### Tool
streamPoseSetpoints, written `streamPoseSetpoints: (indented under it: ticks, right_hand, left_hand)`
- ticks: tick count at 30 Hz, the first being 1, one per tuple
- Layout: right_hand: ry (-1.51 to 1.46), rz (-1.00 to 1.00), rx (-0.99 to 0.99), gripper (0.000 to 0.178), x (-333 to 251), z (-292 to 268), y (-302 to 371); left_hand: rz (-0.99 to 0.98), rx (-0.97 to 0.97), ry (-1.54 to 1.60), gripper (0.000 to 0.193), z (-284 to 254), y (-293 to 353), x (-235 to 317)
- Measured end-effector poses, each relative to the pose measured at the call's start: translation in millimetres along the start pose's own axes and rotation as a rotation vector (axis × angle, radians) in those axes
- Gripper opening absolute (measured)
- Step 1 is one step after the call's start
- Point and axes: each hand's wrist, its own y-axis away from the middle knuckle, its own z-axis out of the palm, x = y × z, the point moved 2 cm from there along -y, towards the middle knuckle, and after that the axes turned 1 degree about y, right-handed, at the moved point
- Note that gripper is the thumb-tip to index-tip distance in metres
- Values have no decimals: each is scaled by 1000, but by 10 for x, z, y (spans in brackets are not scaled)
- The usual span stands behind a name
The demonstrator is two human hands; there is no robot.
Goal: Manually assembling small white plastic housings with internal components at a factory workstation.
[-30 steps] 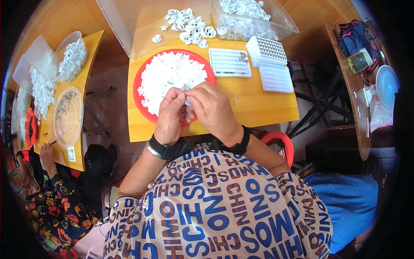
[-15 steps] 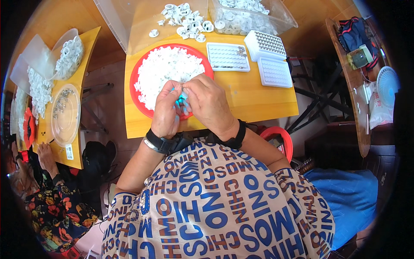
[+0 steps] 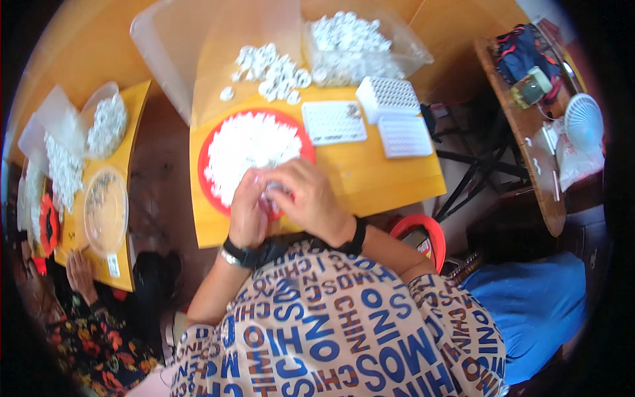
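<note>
My left hand (image 3: pixel 249 210) and my right hand (image 3: pixel 309 202) meet over the near edge of a red round tray (image 3: pixel 204 162). Both have curled fingers, and the right fingertips press in against the left ones. Something small and pale seems to sit between them, but blur and the fingers hide its kind. A heap of small white plastic parts (image 3: pixel 248 147) fills the tray just beyond my hands. To its right lies a white tray with rows of pockets (image 3: pixel 331 126), with a few small metallic pieces at its far right corner.
White slotted trays (image 3: pixel 390 99) are stacked at the right, with a single one (image 3: pixel 405 137) in front. Behind stand loose round white parts (image 3: pixel 271 71) and a clear tub (image 3: pixel 413 56) of more. A co-worker's hand (image 3: pixel 81 274) rests on the left table. A red bucket (image 3: pixel 438 235) stands below.
The whole view has shifted, so the table and my hands sit lower in it. My right fingers have moved over the left fingertips. The blue-green glow between my fingers no longer shows.
</note>
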Motion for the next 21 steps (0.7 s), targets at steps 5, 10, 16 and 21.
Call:
streamPoseSetpoints:
  ticks: [5, 10, 16, 21]
  right_hand:
    - [-20, -4, 30, 19, -26, -47, 31]
    - [-44, -12, 12, 18, -42, -56, 48]
    - [-108, -15, -8, 19, -26, -70, 37]
    - [-105, 53, 113, 36, 6, -217, -16]
  left_hand:
    - [-52, -46, -3, 15, 68, 23, 0]
    - [-68, -18, -38, 13, 73, 47, -6]
    - [-39, -53, -32, 16, 64, 50, 16]
    - [10, -10, -1, 22, 117, -24, 175]
